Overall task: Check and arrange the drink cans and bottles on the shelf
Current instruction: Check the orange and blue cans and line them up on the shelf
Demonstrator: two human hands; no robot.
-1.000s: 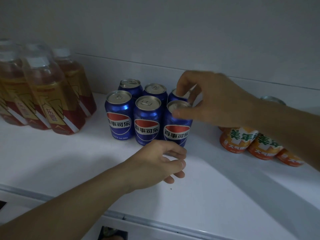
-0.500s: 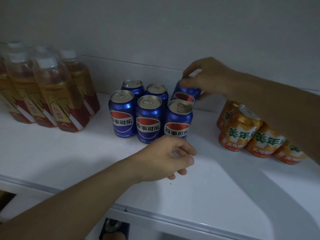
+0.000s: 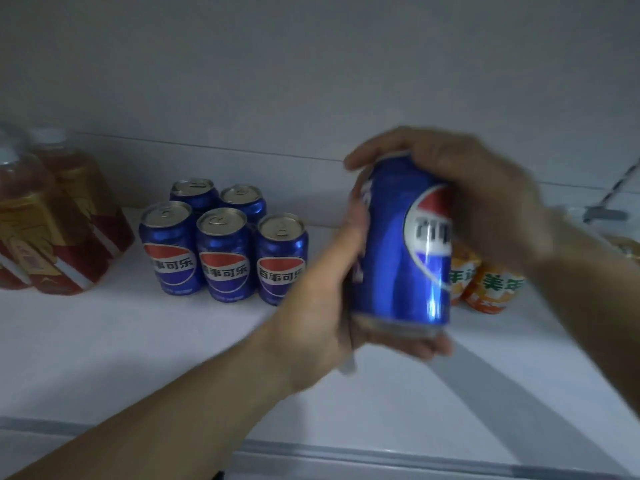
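Note:
A blue Pepsi can (image 3: 401, 244) is held upright in the air above the white shelf (image 3: 138, 358), close to the camera and blurred. My right hand (image 3: 478, 199) grips it over the top and right side. My left hand (image 3: 322, 313) holds its left side and cups its base. Several more blue Pepsi cans (image 3: 223, 252) stand in a tight group on the shelf to the left. Orange cans (image 3: 491, 289) stand behind the held can at the right, partly hidden by my right hand and arm.
Amber tea bottles (image 3: 52, 223) with red and gold labels stand at the far left of the shelf. The shelf's front edge (image 3: 381, 455) runs along the bottom. A white back wall (image 3: 311, 81) closes the shelf behind the drinks.
My right hand lifted the rear right Pepsi can out of the group and brought it forward. My left hand rose from the shelf and took hold of the can's side and base.

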